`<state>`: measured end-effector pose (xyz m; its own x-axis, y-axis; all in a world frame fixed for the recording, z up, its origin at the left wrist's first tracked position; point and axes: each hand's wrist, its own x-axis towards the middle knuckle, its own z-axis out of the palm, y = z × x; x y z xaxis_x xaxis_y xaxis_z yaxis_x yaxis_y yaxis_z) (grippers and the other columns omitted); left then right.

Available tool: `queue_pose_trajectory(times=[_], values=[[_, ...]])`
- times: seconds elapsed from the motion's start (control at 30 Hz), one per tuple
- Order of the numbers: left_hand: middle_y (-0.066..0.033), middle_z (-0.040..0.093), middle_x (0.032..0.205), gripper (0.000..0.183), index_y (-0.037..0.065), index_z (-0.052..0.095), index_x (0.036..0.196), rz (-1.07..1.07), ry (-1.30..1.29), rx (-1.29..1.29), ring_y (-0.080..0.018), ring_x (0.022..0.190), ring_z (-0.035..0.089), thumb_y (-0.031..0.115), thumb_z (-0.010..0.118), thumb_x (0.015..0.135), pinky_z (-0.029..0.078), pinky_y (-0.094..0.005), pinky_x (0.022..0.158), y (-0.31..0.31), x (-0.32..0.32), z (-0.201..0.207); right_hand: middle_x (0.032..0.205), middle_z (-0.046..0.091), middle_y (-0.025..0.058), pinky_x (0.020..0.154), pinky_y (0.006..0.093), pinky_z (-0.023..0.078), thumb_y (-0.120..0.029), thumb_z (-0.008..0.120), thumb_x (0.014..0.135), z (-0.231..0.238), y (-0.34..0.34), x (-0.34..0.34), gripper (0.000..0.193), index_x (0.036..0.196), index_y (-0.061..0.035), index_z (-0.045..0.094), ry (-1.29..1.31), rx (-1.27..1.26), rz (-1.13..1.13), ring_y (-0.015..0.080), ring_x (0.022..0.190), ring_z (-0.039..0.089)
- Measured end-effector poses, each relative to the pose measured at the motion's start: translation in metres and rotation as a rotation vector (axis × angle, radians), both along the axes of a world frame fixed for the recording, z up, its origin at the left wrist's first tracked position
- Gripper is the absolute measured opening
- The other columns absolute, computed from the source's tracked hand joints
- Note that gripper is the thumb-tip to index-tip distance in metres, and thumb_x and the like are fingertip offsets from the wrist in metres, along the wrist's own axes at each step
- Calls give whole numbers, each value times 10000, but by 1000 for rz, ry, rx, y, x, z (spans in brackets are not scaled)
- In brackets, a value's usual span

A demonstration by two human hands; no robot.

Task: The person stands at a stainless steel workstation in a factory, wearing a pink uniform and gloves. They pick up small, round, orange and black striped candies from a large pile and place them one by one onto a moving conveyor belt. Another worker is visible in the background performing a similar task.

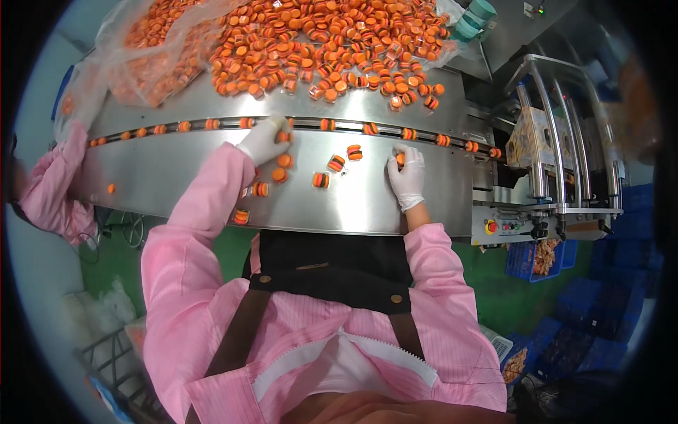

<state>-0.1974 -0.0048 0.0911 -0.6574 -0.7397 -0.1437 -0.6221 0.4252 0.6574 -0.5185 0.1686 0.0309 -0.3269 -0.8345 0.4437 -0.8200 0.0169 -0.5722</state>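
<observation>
My left hand [264,141], in a white glove, reaches over the narrow conveyor track [311,124], its fingers closed on an orange burger-shaped candy [284,136]. To the right, near the table's front, my gloved right hand [408,177] has its fingers curled round another orange candy [400,160]. Between my hands lie a few loose striped candies, among them a candy [354,152] and a second candy [320,180]. More candies lie just below my left hand, such as a candy [260,189]. Spaced candies [370,128] sit in a row along the track.
A large heap of candies [318,49] covers the far side of the metal table [176,180], with a clear plastic bag [152,71] at left. A co-worker's pink sleeve [56,184] is at far left. A machine with metal rails [565,141] and blue crates [522,258] stand right.
</observation>
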Motion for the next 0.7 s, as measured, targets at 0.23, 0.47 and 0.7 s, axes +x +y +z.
queue_pose_trajectory(times=[0.23, 0.47, 0.7], values=[[-202, 486, 1139, 621, 23, 581, 1108, -348, 7, -59, -361, 1106, 456, 393, 826, 674, 399, -428, 951, 2, 3, 15, 881, 620, 109, 807, 417, 443, -124, 616, 762, 9, 0, 4, 203, 957, -70, 605, 1, 3, -19, 316, 865, 552], [-223, 452, 1287, 702, 117, 547, 1274, 38, -129, -523, -396, 1205, 430, 426, 798, 696, 388, -453, 1008, -31, -98, 24, 890, 619, 117, 812, 417, 443, -125, 611, 763, 7, 0, 1, 204, 958, -67, 611, -3, 38, -19, 322, 865, 551], [-245, 464, 1219, 656, 113, 542, 1282, 51, -301, -466, -391, 1125, 514, 435, 747, 748, 457, -438, 940, -57, -133, -3, 886, 613, 124, 819, 417, 443, -132, 606, 765, 5, -4, -1, 183, 932, -59, 619, 30, 48, -14, 324, 866, 550]])
